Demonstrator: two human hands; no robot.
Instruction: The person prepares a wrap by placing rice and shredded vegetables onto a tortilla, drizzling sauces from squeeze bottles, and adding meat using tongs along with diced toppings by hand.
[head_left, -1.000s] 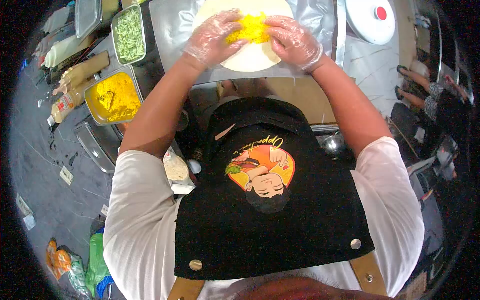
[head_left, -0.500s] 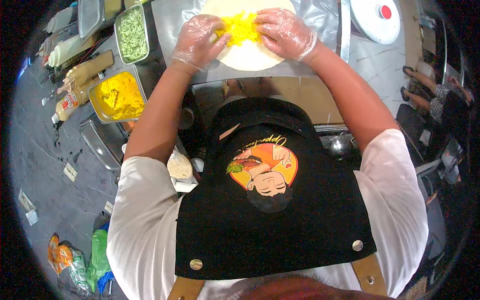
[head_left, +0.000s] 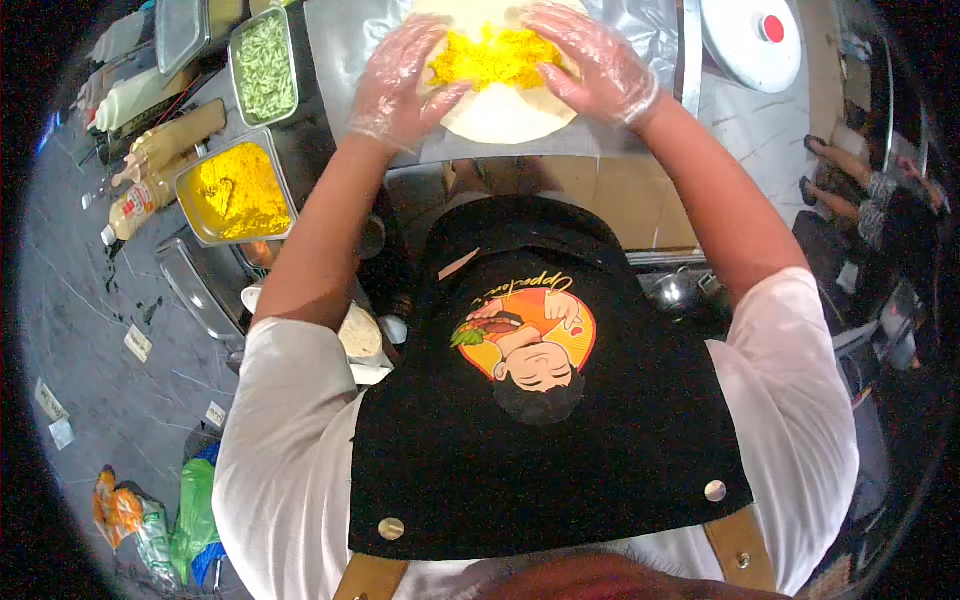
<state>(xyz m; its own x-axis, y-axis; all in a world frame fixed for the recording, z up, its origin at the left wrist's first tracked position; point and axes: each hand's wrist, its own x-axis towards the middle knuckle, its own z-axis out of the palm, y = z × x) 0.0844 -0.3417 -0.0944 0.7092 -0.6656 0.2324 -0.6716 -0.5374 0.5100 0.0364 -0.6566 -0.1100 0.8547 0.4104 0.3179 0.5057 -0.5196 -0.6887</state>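
Note:
A round, pale flatbread (head_left: 510,118) lies on a shiny metal sheet (head_left: 345,55) at the top of the view. Across its middle runs a band of bright yellow, crumbly filling (head_left: 497,62); it looks like yellow rice. My left hand (head_left: 405,88), in a clear plastic glove, is at the left end of the filling with thumb and fingers apart. On the opposite end, my gloved right hand (head_left: 600,72) has its fingers spread over the bread, the thumb beside the filling. Neither hand grips anything. The bread's far edge is cut off by the frame.
To the left stand a metal pan of the yellow food (head_left: 240,190), a pan of pale green shreds (head_left: 264,72) and several sauce bottles (head_left: 145,205). A white lid with a red knob (head_left: 748,45) lies at right. Another person's legs (head_left: 840,180) show far right.
Both hands have moved apart and opened from the filling they were pressing. The yellow band now looks wider and more of it is visible.

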